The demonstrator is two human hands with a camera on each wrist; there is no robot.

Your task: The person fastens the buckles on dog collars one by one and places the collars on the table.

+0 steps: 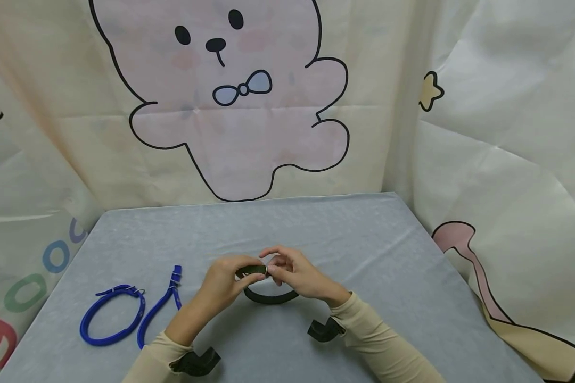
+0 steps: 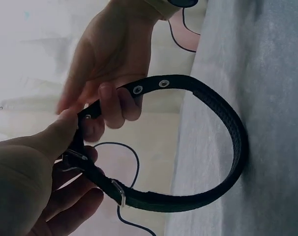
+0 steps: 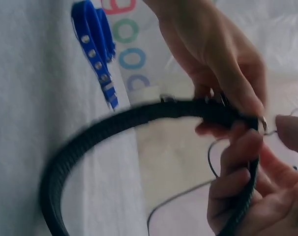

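A dark collar [image 1: 270,299] is bent into a loop between both hands above the table. My left hand [image 1: 226,279] pinches its buckle end between thumb and fingers. In the left wrist view a metal buckle [image 2: 74,156] shows by those fingers, and a metal loop [image 2: 118,192] sits farther along the strap. My right hand [image 1: 294,274] has its fingers curled round the other end, which carries metal eyelets [image 2: 163,83]. Both ends meet at the fingertips, where the fingers partly hide them. The lower curve of the collar hangs close over the cloth.
On the left of the grey cloth-covered table [image 1: 364,234] lies a coiled blue collar [image 1: 88,325]. Beside it is a second blue collar [image 1: 148,318], partly behind my left forearm. Printed curtains [image 1: 364,149] stand round the table's back and sides.
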